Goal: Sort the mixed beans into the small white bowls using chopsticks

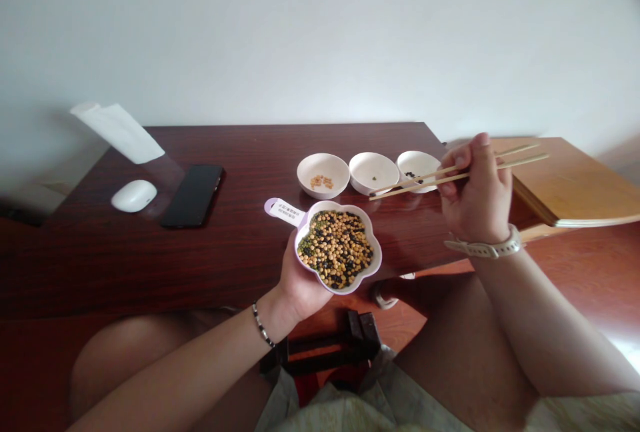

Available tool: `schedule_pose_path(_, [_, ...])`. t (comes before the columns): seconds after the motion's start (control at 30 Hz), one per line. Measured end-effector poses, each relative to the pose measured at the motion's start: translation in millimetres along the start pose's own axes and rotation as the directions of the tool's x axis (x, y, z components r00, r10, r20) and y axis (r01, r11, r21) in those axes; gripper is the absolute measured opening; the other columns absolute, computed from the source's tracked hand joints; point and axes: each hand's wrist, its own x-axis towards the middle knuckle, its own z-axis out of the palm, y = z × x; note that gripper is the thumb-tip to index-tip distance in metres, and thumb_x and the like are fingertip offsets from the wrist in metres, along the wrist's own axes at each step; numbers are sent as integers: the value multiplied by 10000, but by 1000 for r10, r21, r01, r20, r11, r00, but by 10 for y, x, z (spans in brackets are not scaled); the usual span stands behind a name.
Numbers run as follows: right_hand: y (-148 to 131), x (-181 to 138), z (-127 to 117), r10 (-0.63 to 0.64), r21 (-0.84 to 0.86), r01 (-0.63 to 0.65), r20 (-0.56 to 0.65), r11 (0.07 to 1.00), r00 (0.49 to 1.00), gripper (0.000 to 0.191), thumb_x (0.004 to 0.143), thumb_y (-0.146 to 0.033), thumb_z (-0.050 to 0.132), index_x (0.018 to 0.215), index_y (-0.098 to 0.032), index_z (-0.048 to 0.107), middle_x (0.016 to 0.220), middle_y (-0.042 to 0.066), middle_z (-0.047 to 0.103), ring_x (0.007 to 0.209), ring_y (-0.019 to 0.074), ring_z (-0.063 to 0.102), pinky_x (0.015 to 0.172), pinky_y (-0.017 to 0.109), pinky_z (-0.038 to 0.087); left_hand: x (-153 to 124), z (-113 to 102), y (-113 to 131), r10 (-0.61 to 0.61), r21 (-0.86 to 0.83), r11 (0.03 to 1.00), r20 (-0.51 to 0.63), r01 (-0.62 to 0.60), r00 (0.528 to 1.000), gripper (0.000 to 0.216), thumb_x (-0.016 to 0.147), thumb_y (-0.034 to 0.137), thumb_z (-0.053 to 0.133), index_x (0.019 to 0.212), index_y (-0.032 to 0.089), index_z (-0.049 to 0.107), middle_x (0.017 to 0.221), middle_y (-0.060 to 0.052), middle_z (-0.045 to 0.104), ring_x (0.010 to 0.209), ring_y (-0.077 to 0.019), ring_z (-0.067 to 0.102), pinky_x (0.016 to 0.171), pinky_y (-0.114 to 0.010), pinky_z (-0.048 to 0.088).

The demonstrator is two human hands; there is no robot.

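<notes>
My left hand (300, 282) cups a flower-shaped white bowl (373, 235) from below; it is full of mixed yellow, green and black beans and has a labelled handle. My right hand (475, 189) is closed on a pair of wooden chopsticks (425, 180), whose tips point left over the small bowls. Three small white bowls stand in a row on the dark wooden table (240, 245): the left bowl (323, 169) holds a few yellow beans, the middle bowl (373, 167) a green one, the right bowl (411, 165) some black ones.
A black phone (193, 195), a white mouse (133, 195) and a white paper piece (119, 131) lie at the table's left. A light wooden board (575, 185) sits to the right. A dark low stool (330, 345) stands between my knees.
</notes>
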Motion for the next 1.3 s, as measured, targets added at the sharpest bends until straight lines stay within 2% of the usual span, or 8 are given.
schedule_pose_path(0.17, [2, 356, -487, -204, -106, 185, -212, 977, 956, 410, 1019, -435, 728, 691, -242, 577, 615, 0, 505, 457, 106, 460, 402, 326, 205, 7, -5, -22, 2, 7, 1000, 19, -3, 1000, 472, 942, 523, 455, 1253, 222, 644, 1393, -89, 627, 1317, -323, 565, 1131, -549, 419])
schedule_pose_path(0.33, [117, 479, -859, -353, -396, 244, -231, 885, 907, 410, 1066, -433, 632, 705, -238, 633, 571, -14, 534, 405, 104, 532, 381, 331, 290, -20, 23, -51, -3, 11, 1000, 43, 2, 999, 449, 945, 509, 463, 1230, 224, 661, 1385, -82, 633, 1295, -321, 582, 1127, -554, 424])
schedule_pose_path(0.5, [181, 452, -949, -366, -506, 217, -214, 835, 906, 456, 1062, -520, 609, 718, -222, 625, 555, -42, 528, 408, 75, 539, 383, 293, 256, -77, 23, -63, 5, 27, 1000, 49, -6, 999, 483, 930, 532, 487, 1263, 220, 645, 1396, -83, 621, 1316, -336, 557, 1115, -557, 433])
schedule_pose_path(0.7, [96, 442, -940, -399, -485, 256, -218, 836, 890, 459, 1041, -552, 635, 708, -237, 647, 562, -32, 539, 421, 76, 535, 383, 295, 255, -127, -1, -79, 4, 21, 1000, 46, -5, 999, 524, 916, 582, 504, 1291, 238, 626, 1447, -65, 580, 1351, -335, 520, 1126, -538, 418])
schedule_pose_path(0.9, [31, 328, -586, -212, -128, 186, -240, 974, 947, 499, 988, -637, 691, 723, -245, 534, 619, -35, 531, 422, 85, 430, 357, 282, 217, -130, -3, -85, 12, 13, 1000, 57, -13, 998, 543, 911, 596, 513, 1302, 236, 620, 1439, -69, 588, 1350, -338, 522, 1135, -551, 402])
schedule_pose_path(1.0, [15, 143, -395, -43, 20, 46, -124, 999, 991, 514, 957, -627, 738, 726, -230, 506, 651, -46, 482, 430, 68, 389, 351, 249, 200, -108, 9, -87, 21, 8, 1000, 58, -21, 998, 532, 928, 579, 485, 1305, 229, 621, 1430, -75, 595, 1354, -334, 522, 1142, -550, 395])
schedule_pose_path(1.17, [-26, -208, -203, 139, 39, -141, 48, 989, 989, 491, 984, -585, 742, 752, -208, 530, 752, -17, 533, 460, 47, 425, 363, 226, 224, -58, 57, -93, 52, 14, 998, 93, -54, 994, 517, 949, 549, 447, 1313, 225, 622, 1440, -85, 587, 1379, -345, 499, 1155, -574, 372])
schedule_pose_path(1.3, [-15, -327, -103, 175, -26, -173, 170, 985, 970, 458, 1048, -560, 669, 776, -204, 573, 701, -7, 542, 469, 67, 451, 406, 236, 272, -32, 118, -109, 41, 39, 998, 88, -45, 995, 527, 951, 546, 440, 1325, 220, 618, 1441, -95, 586, 1357, -354, 521, 1133, -581, 396])
